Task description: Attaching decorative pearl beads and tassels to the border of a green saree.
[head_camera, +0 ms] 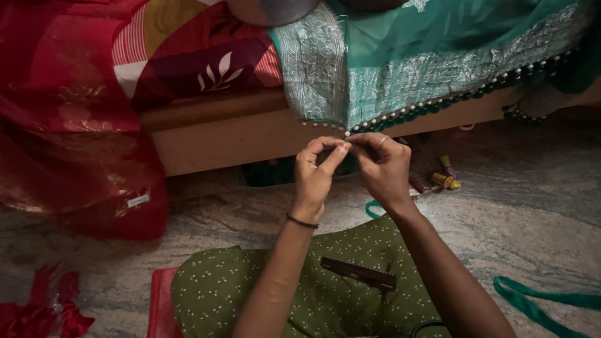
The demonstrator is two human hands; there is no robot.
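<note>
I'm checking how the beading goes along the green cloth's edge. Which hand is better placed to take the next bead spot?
Probably the right hand: it sits toward the beaded edge running right, while the left hand pinches the cloth corner.

Sheer teal cloth [438, 44] with silvery woven border and glossy bead edging [438, 103]; matt wooden bed frame [238, 134]; dark plastic comb [359, 273]; polished stone floor [532, 206].
</note>
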